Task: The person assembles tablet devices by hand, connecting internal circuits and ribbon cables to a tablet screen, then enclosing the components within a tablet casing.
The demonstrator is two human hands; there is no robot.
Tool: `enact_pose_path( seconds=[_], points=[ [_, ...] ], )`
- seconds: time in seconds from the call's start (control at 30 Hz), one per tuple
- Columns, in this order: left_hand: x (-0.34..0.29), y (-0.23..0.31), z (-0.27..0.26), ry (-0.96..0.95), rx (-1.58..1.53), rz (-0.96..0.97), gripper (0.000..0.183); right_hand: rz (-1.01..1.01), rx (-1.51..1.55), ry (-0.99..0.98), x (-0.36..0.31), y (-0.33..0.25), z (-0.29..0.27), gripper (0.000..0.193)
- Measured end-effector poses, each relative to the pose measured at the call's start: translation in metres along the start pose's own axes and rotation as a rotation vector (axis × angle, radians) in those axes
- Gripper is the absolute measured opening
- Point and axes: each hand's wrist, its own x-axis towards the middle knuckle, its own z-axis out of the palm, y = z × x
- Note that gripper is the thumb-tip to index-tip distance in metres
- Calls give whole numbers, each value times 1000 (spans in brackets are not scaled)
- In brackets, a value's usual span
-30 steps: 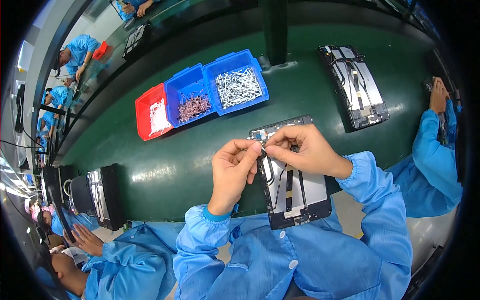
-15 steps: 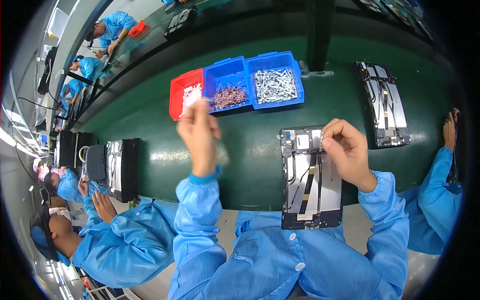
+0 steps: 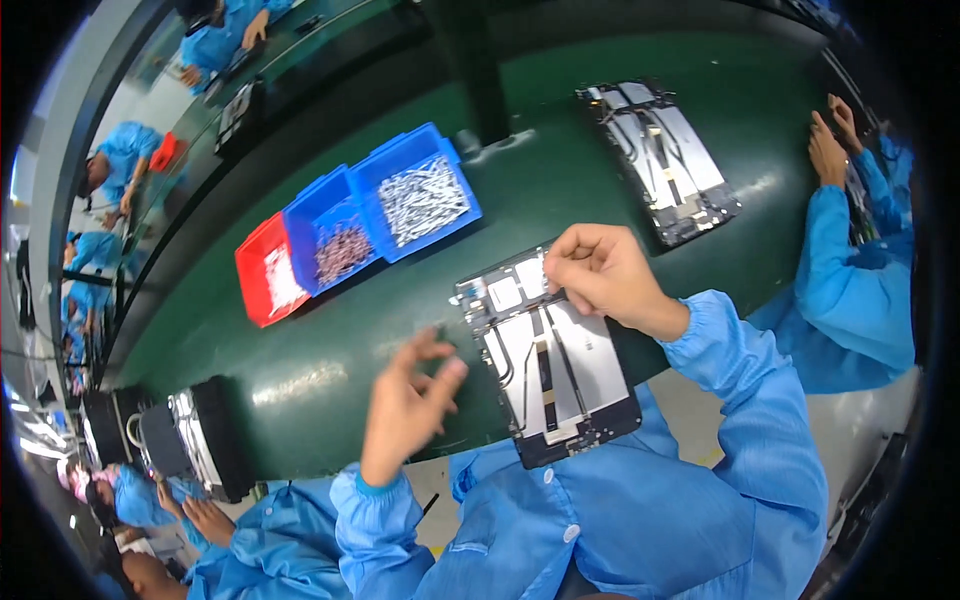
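A flat rectangular device chassis with black frame, silvery metal plates and small circuit parts (image 3: 548,360) lies on the dark green counter (image 3: 330,380), its near end reaching the counter's front edge just before the person's blue smock. The right hand (image 3: 598,275) rests on the upper right part of this chassis, fingers curled and pinched together against the board; whether something tiny sits between the fingertips cannot be told. The left hand (image 3: 408,405) hovers above the counter just left of the chassis, apart from it, blurred, its fingers loosely spread and the thumb near the forefinger, holding nothing that can be seen. Farther back on the counter stand three open plastic bins side by side and touching: a large blue bin of silvery screws (image 3: 422,195), a smaller blue bin of dark reddish-brown small parts (image 3: 335,240), and a red bin with white pieces (image 3: 268,280). A second chassis of the same kind (image 3: 660,160) lies well apart, toward the far right. At the right rim a co-worker's blue sleeve (image 3: 845,260) reaches onto the counter, and at the left a dark upright assembly (image 3: 195,445) stands near another worker.
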Motion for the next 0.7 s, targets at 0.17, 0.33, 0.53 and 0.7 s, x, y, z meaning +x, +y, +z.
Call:
enact_pose_path(
  seconds=[0.17,0.33,0.53,0.7],
  points=[
    [-9,-2,33,-128,-332,-64,66,-67,-7,144,-12,17,-5,9],
    [12,23,54,-371,-496,-395,31,-133,21,198,-15,18,-7,8],
    [24,48,73,-307,-554,82,13,-431,-14,193,-10,-39,-6,4],
    [47,73,77,267,-170,831,15,-603,-19,-77,-15,-99,21,4]
  ],
)
